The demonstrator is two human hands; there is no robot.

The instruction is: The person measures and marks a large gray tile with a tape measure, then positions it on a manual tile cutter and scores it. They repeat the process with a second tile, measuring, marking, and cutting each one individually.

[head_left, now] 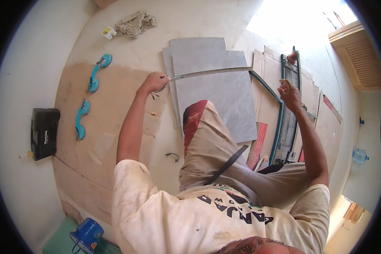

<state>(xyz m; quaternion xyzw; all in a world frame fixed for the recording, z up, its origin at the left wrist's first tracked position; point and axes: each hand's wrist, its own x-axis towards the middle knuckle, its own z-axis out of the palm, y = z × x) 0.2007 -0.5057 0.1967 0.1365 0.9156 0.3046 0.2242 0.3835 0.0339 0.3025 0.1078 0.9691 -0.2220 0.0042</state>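
Note:
In my left hand (155, 82) is a tape measure, its case mostly hidden by the closed fingers. The tape's blade (211, 72) runs out to the right across a stack of grey tiles (216, 95) and ends near the tiles' right edge. My right hand (289, 94) hovers over the tile cutter (288, 122), fingers loosely bent and apart, with nothing visible in them. A dark green arm (264, 86) of the cutter sticks out toward the tiles. My bent knee (203, 114) covers part of the tile stack.
Two blue double suction cups (99, 73) (81, 118) lie on cardboard (114, 97) at left, near a black tool case (45, 133). A crumpled rag (136, 24) lies at the far side. A blue bucket (88, 234) stands at lower left. Cardboard sheets (321, 112) lie around the cutter.

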